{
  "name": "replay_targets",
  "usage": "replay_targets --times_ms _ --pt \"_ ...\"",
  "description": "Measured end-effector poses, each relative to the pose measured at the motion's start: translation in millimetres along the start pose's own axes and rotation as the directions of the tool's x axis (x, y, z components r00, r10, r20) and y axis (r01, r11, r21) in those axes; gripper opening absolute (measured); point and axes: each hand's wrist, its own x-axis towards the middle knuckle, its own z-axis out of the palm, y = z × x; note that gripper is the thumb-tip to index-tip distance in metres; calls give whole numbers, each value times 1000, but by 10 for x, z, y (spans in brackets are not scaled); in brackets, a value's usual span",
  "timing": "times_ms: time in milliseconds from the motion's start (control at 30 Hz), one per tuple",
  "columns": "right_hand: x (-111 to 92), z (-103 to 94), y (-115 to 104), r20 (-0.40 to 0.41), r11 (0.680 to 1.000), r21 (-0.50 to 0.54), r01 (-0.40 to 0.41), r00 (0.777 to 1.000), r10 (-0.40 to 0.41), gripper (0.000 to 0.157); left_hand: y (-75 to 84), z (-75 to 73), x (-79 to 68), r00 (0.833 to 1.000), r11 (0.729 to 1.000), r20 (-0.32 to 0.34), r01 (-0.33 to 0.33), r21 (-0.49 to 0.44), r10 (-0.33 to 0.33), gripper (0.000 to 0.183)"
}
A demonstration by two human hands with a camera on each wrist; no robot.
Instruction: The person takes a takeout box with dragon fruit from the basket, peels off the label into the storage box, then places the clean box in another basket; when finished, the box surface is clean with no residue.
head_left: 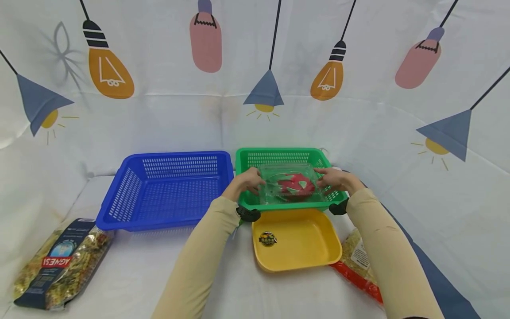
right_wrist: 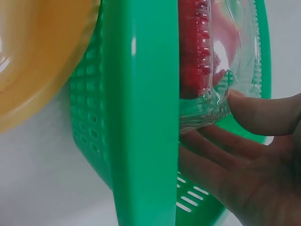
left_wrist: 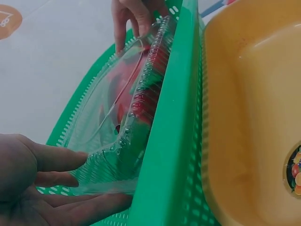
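A clear plastic clamshell box [head_left: 275, 188] with red contents sits within the green basket [head_left: 279, 150], tilted in the left wrist view. My left hand [head_left: 249, 180] holds its left end; one digit touches the lid's ridged edge while other fingers reach beneath. At the opposite end my right hand [head_left: 338, 179] pinches the box, its thumb [right_wrist: 263, 113] on the lid and its fingers [right_wrist: 211, 155] under the lower edge. Red pieces and a bit of green show through the ridged plastic. The basket's front wall hides part of the box in the right wrist view.
Left of the green basket stands a blue basket [head_left: 179, 195]. A yellow tray [head_left: 296, 239] with a round sticker lies in front of it. A pasta bag [head_left: 59, 266] rests at far left, another bag [head_left: 358, 261] under the right forearm. A patterned cloth [head_left: 159, 124] hangs behind.
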Motion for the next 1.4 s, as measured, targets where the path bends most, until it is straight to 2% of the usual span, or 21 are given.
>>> replay_targets --times_ms 367,667,833,1033,1167,1267,1400 --pt "-50 25 12 -1 1000 21 -18 1000 18 68 19 27 -34 1000 1000 3 21 -21 -20 63" --pt "-111 59 42 5 998 68 4 1000 -5 66 -14 18 -83 998 999 52 28 41 -30 72" --pt "-157 84 72 5 997 72 24 1000 -25 63 -60 -7 -147 995 996 96 -10 89 2 70" --pt "-222 119 94 2 998 20 64 998 -64 61 -106 -36 -236 989 990 135 -71 125 54 66" --pt "-251 161 109 -27 997 19 80 996 -79 60 -127 -25 -301 985 954 130 -143 262 112 64" --pt "-266 194 133 -59 995 20 99 993 -98 58 -127 2 -352 980 905 113 -195 378 164 61" --pt "-291 247 153 -116 992 -17 123 985 -125 55 -139 56 -404 966 840 97 -255 479 238 58"
